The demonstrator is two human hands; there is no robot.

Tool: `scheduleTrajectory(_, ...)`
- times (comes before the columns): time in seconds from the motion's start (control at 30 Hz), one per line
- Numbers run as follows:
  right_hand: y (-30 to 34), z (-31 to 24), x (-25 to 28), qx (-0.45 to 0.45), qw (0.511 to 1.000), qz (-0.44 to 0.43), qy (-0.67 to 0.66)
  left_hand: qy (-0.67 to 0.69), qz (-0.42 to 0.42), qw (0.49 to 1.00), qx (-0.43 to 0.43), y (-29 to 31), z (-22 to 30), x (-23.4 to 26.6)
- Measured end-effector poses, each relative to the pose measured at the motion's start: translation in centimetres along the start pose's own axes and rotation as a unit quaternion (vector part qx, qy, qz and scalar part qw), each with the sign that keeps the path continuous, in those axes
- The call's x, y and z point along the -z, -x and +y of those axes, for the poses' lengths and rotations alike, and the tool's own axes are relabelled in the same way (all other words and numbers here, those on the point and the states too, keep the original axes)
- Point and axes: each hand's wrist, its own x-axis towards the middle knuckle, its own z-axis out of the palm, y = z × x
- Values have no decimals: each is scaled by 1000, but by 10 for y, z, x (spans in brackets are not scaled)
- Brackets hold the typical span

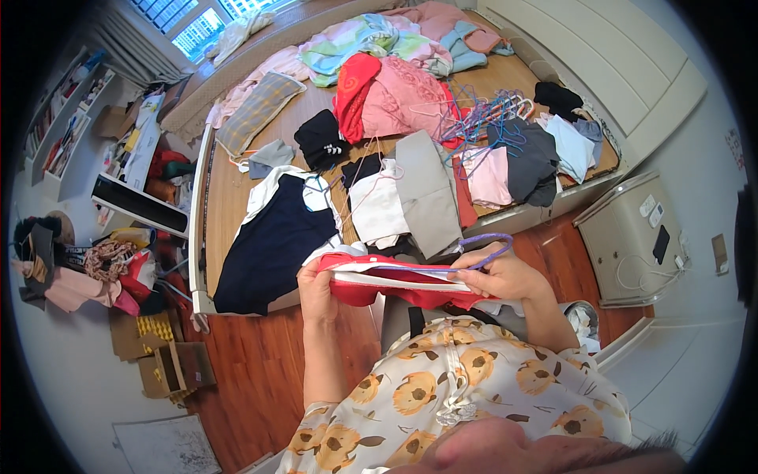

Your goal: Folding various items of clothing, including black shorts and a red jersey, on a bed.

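A red garment with white trim point(355, 294) is stretched between my two hands, in front of the bed. My left hand point(317, 286) is closed on its left end. My right hand point(499, 272) grips a purple clothes hanger point(493, 246), whose bar runs along inside the garment's opening. The hanger's loop rises above my right fingers. Just beyond lie a grey folded garment point(426, 186), a white folded garment point(376, 207) and a navy and white garment point(276, 245) spread flat with a hanger at its top.
A heap of blue and purple hangers point(497, 118) lies on the bed's right half, near folded pink point(485, 175) and dark grey clothes point(530, 170). Rumpled bedding point(403, 95) covers the back. A beige cabinet point(632, 245) stands right; cardboard boxes point(178, 370) sit on the floor left.
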Motion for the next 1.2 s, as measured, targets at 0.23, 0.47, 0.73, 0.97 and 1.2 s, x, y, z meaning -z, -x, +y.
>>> scheduleTrajectory(0.23, 19, 13, 21, -19, 996, -33, -80, 191, -64, 969, 141, 1, -18, -7)
scheduleTrajectory(0.47, 24, 30, 32, 231, 902, 125, -342, 302, -63, 918, 252, -7, -36, -23)
scheduleTrajectory(0.73, -19, 122, 89, 68, 703, 431, -562, 167, -105, 944, 265, 16, -43, -58)
scheduleTrajectory(0.97, -98, 135, 120, 57, 769, 300, -561, 215, -113, 930, 276, 6, -29, -68)
scheduleTrajectory(1.2, -123, 139, 115, -116, 928, 300, -186, 304, -75, 919, 241, -4, -24, -65)
